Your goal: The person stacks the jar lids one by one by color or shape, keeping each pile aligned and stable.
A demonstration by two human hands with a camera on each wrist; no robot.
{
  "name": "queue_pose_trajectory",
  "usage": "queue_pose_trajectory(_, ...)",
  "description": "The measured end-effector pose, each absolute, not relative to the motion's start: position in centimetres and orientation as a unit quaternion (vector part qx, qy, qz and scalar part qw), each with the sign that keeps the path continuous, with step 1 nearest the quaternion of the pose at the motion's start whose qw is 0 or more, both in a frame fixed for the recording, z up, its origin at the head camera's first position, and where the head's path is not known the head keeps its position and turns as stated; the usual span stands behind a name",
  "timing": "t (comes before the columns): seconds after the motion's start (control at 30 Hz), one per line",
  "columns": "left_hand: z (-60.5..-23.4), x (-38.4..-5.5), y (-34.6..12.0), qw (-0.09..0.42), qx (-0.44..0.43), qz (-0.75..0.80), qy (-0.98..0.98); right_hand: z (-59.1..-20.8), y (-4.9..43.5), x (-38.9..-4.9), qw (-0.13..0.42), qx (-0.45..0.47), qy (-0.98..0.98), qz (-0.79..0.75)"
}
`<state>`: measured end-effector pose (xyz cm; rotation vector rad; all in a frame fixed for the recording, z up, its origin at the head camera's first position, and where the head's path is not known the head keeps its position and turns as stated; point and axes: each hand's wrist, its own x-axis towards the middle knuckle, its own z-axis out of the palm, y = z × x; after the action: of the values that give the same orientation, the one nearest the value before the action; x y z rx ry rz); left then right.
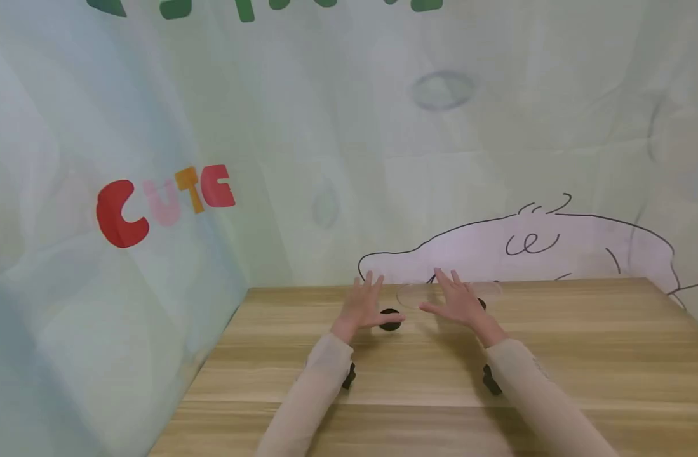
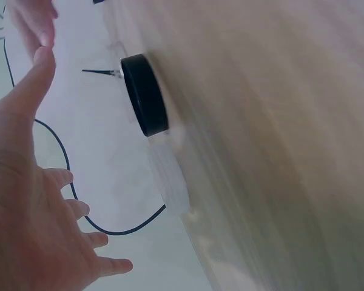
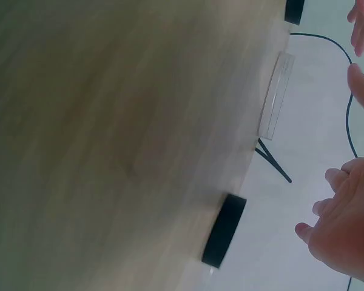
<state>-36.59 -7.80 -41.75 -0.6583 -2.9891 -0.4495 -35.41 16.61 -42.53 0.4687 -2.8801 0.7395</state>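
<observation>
My left hand (image 1: 362, 306) is held over the table with fingers spread and nothing in its grasp. Beneath its thumb, in the head view, shows a black round disc (image 1: 390, 327) with a short side wall. My right hand (image 1: 458, 306) hovers opposite, fingers extended and thumb pointing at the left one. A second black disc (image 1: 483, 304) is partly hidden behind it. Between the hands, farther back, lies a clear round disc (image 1: 408, 296); another clear disc (image 1: 488, 289) is beyond the right hand. The right wrist view shows a clear disc (image 3: 276, 96) and a black disc (image 3: 224, 230) on the wood.
The wood-grain table (image 1: 257, 381) ends at a printed cloth backdrop (image 1: 326, 127), which bears a line-drawn white animal (image 1: 474, 247) and coloured letters (image 1: 122, 216). Small black devices (image 1: 491, 381) sit under both sleeves at the wrists. A second cloth side (image 1: 68, 330) borders the table's left.
</observation>
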Motion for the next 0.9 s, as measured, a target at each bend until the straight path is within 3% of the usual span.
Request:
queue_pose_trajectory(0.3,-41.9,-38.1,-5.9,0.047,-0.153,-0.205,-0.966,-44.1,15.5,-37.6,0.009,0.132,-0.922,0.365)
queue_pose_trajectory(0.63,-44.5,-38.2,-2.9,0.055,-0.142,-0.365,-0.919,-46.6,15.1,-37.4,-0.017,0.075,-0.88,0.469)
queue_pose_trajectory(0.9,-44.8,-38.2,-2.8,0.073,-0.134,-0.393,-0.907,-47.5,14.1,-37.4,0.015,0.042,-0.894,0.445)
